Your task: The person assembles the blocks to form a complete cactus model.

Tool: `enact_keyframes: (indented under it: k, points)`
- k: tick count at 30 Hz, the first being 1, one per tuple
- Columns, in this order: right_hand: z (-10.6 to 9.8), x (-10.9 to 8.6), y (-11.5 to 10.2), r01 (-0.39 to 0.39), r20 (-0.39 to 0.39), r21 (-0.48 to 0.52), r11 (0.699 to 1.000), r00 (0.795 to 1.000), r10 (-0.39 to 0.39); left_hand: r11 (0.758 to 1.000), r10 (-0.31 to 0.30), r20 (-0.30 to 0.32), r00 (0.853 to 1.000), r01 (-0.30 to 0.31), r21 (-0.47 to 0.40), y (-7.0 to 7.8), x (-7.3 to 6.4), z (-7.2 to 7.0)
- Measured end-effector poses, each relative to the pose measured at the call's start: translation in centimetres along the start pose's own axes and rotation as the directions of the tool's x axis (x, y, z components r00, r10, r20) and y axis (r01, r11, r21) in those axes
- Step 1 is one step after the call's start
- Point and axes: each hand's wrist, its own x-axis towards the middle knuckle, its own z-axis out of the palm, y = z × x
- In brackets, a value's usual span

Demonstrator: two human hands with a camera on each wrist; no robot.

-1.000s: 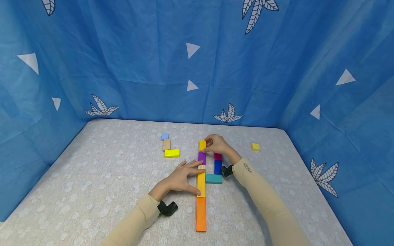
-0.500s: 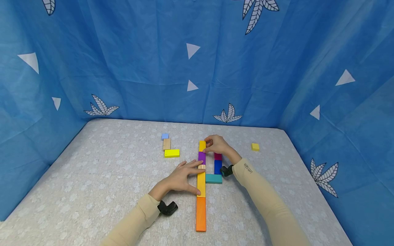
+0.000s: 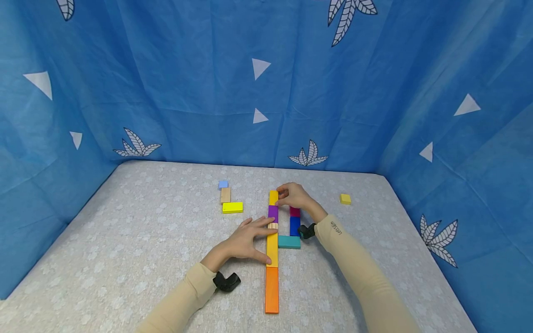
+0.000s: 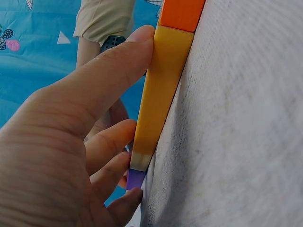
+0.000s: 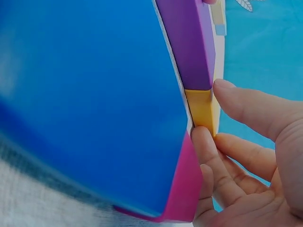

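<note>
A straight row of blocks runs away from me: an orange block (image 3: 272,290), a long amber block (image 3: 272,249), a small bare-wood block (image 3: 272,226), a purple block (image 3: 273,213) and an amber-yellow block (image 3: 273,197) at the far end. My left hand (image 3: 241,240) rests along the row with spread fingers, its thumb touching the long amber block near the orange one. Its fingertips reach the wood and purple blocks. With curled fingers my right hand (image 5: 265,156) holds the far yellow block, thumb beside its joint with the purple block.
Right of the row stand a teal block (image 3: 289,242), a blue block (image 3: 294,226) and a magenta block (image 3: 294,212). A bright yellow block (image 3: 232,208), a tan block (image 3: 225,195) and a light blue block (image 3: 223,185) lie left. A yellow block (image 3: 345,199) lies right.
</note>
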Motion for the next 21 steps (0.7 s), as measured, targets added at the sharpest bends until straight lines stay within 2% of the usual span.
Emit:
enact_keyframes:
  k: [12,21]
  points:
    - [-0.5,-0.6,0.3,-0.017,-0.006,0.018,1.000,1.000,0.017,1.000,-0.002,0.001,1.000,0.002,-0.002,0.2,0.0,0.0]
    - [-1.4,-2.2,0.7,0.017,-0.068,0.047,0.999,0.998,-0.014,1.000,0.000,-0.002,1.000,0.000,0.000,0.1,0.0,0.1]
